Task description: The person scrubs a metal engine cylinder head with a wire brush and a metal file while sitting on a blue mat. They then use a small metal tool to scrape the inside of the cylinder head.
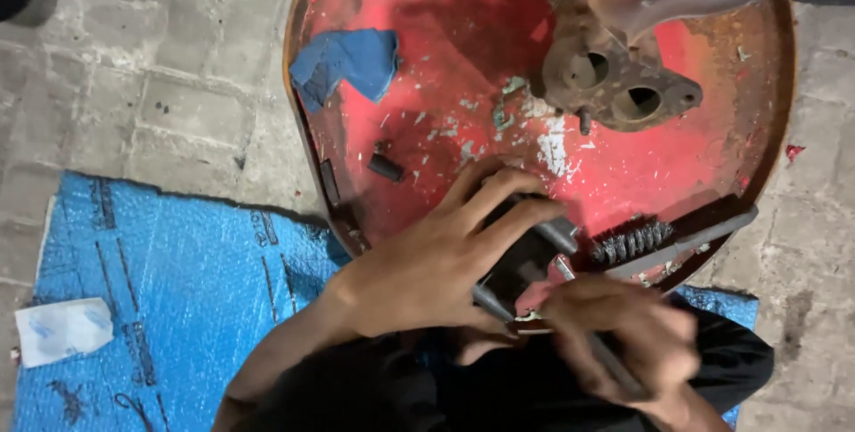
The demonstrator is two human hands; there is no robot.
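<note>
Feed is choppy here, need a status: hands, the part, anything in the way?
Left hand clamped on a dark metal part at the red tray rim. Right hand blurred, gripping a thin tool. Wire brush lies beside; blue rag apart.

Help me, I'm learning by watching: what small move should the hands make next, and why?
Probably steady the dark flat part with the left hand before working the tool further. The right hand is blurred, gripping a thin metal tool at the part's edge, near the red tray's rim, so it could slip. A wire brush lies alongside.
</note>
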